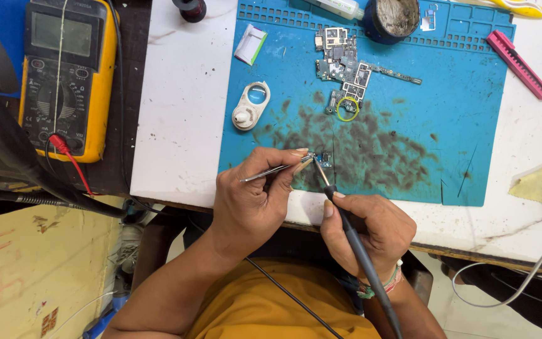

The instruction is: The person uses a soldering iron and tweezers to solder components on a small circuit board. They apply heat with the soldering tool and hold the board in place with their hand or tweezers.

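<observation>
Pinching tweezers (271,171), left hand (252,207) steadies a tiny, hard-to-read board (322,159); right hand (365,232) clasps soldering iron (346,226).

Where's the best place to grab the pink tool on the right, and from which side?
Probably take the pink tool across its long sides near the middle, coming straight down from above. It is a narrow bar lying flat and diagonal, half on the blue mat's corner, half on the white table. Both long edges are open, with nothing close beside them, so fingers should fit on either side.
</observation>
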